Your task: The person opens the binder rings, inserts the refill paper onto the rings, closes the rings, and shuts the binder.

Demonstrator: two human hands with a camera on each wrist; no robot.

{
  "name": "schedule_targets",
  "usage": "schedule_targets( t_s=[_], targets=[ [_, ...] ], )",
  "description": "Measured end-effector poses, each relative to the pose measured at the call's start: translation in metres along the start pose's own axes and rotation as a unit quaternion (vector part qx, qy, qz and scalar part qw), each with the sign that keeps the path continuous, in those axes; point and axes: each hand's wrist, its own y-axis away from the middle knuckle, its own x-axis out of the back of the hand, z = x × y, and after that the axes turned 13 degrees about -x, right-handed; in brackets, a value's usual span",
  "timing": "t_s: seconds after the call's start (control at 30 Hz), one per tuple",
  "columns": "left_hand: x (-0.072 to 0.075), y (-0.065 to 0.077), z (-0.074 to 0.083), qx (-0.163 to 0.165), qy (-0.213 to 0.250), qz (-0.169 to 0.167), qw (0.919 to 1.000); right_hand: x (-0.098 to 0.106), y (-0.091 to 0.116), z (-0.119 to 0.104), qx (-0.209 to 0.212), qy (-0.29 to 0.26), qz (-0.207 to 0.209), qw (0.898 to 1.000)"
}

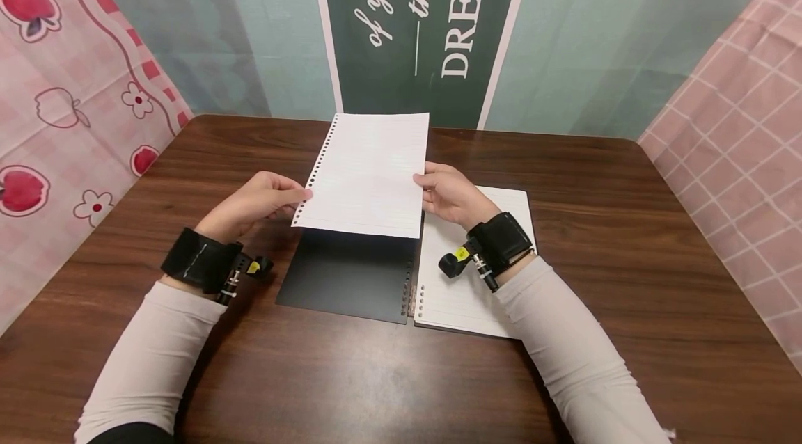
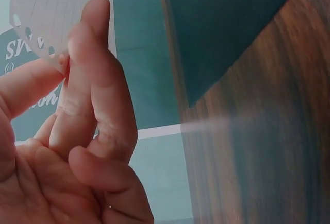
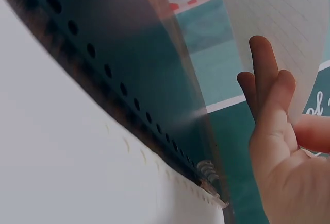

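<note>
A white lined sheet of loose-leaf paper (image 1: 370, 172), with punched holes along its left edge, is held up over a ring binder. My left hand (image 1: 260, 200) pinches the sheet's holed edge between thumb and finger, near the lower corner. On the opposite edge, my right hand (image 1: 454, 192) grips the paper, thumb in front and fingers behind. Beneath lies the binder, spread flat, its dark cover (image 1: 344, 277) on the left. A stack of lined paper (image 1: 464, 284) rests on its right side. In the right wrist view the rings (image 3: 209, 172) show at the spine's far end.
The brown wooden table (image 1: 388, 388) carries the binder. Behind its far edge hangs a green cloth (image 1: 432, 96) with white lettering. Pink patterned cloths stand at the left (image 1: 94, 117) and right (image 1: 745, 152). Both wrists wear black camera straps (image 1: 200, 259).
</note>
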Motion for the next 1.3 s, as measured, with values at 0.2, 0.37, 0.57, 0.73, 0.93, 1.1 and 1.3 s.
schedule_targets(
  t_s=[0.2,0.37,0.57,0.73,0.93,1.1,1.3],
  targets=[
    [-0.007,-0.001,0.005,-0.009,-0.001,-0.012,0.9999,0.009,0.008,0.001,0.007,0.016,-0.002,1.0],
    [-0.014,-0.002,0.011,-0.023,-0.015,-0.022,0.9994,0.019,0.017,0.002,0.015,0.036,-0.009,0.999],
    [-0.024,-0.005,0.016,-0.045,-0.014,-0.038,0.9982,0.031,0.027,0.004,0.025,0.054,-0.022,0.998],
    [-0.033,-0.006,0.021,-0.066,-0.007,-0.051,0.9965,0.041,0.036,0.006,0.026,0.06,-0.018,0.998],
    [-0.046,-0.009,0.027,-0.074,-0.017,-0.071,0.9946,0.055,0.047,0.01,0.028,0.059,-0.016,0.998],
    [-0.055,-0.01,0.032,-0.079,-0.006,-0.085,0.9932,0.065,0.056,0.013,0.036,0.061,-0.023,0.997],
    [-0.064,-0.011,0.037,-0.089,-0.005,-0.101,0.9909,0.074,0.065,0.015,0.044,0.07,-0.026,0.996]
  ],
)
